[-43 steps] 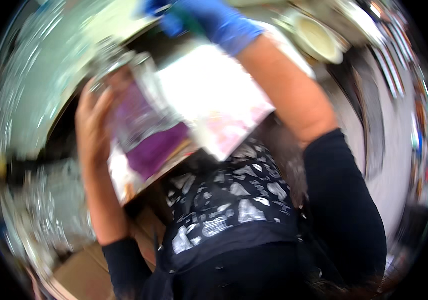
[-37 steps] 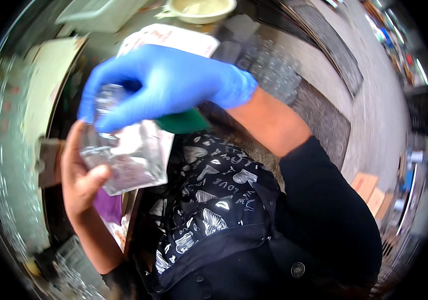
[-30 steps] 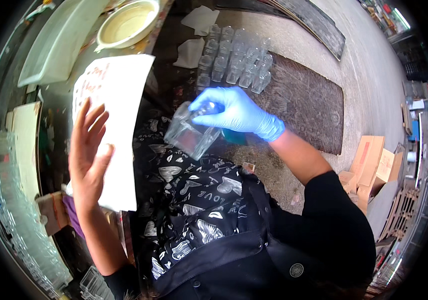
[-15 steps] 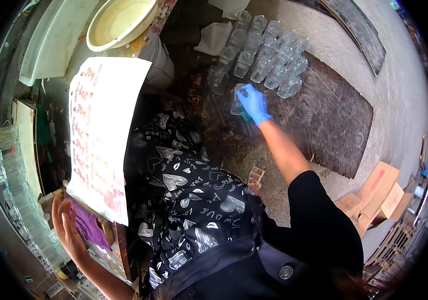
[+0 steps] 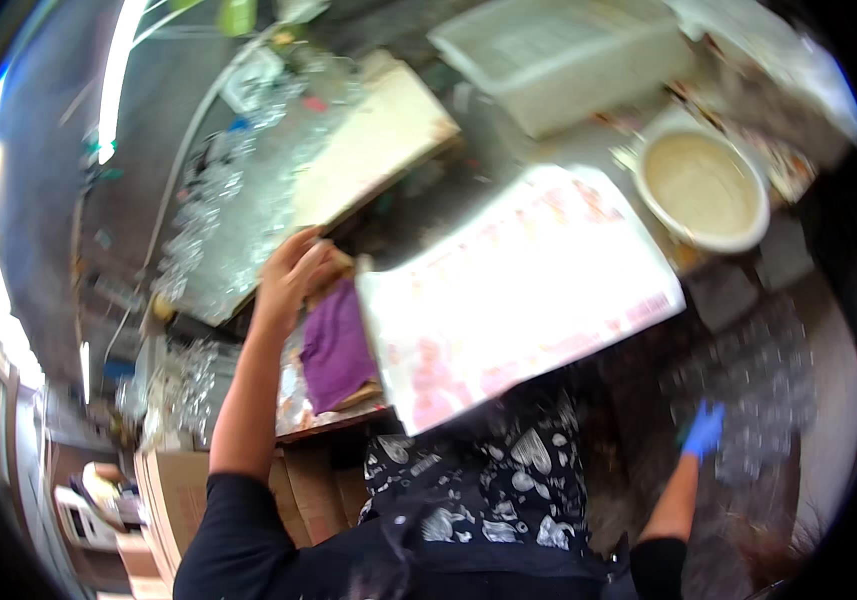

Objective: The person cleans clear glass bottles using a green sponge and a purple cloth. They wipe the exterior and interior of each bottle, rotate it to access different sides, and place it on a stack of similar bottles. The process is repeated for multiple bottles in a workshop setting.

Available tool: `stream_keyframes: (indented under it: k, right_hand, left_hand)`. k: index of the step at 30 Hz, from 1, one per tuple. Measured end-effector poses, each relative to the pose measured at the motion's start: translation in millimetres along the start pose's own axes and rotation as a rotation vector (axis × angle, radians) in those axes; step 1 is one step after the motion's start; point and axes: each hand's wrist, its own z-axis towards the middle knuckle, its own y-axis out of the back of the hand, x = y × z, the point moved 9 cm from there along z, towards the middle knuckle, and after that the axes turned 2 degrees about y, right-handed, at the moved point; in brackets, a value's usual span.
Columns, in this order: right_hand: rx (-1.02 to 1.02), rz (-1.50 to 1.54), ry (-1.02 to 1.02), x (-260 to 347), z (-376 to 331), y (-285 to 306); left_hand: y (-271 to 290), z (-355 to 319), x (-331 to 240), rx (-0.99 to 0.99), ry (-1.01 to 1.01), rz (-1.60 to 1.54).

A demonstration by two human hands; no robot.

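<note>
Paper sheet [image 5: 518, 290], large, white with pink printing, lies tilted across the middle of the view, its left edge by the bare left hand [image 5: 293, 275], whose fingers curl together at the sheet's corner above a purple cloth [image 5: 336, 345]. Lower right, the blue-gloved right hand [image 5: 703, 430] reaches down among blurred clear glasses [image 5: 758, 390]; its finger position cannot be made out. A cream-filled bowl [image 5: 700, 185] sits beyond.
</note>
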Motion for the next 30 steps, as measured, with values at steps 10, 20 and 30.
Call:
stream_keyframes:
  k: [10,20,30]
  right_hand:
    - [-0.056,0.401,0.066,11.4,-7.0,44.8]
    - [-0.074,0.851,0.076,104.3,-68.8,182.5]
    - [0.159,0.284,1.167,454.4,-130.3,298.3]
  left_hand:
    - [45.8,251.0,4.4,-0.632,-0.206,0.079]
    - [21.2,416.2,40.3,-1.118,0.239,0.088]
    - [62.4,449.4,51.1,-1.299,0.371,0.183]
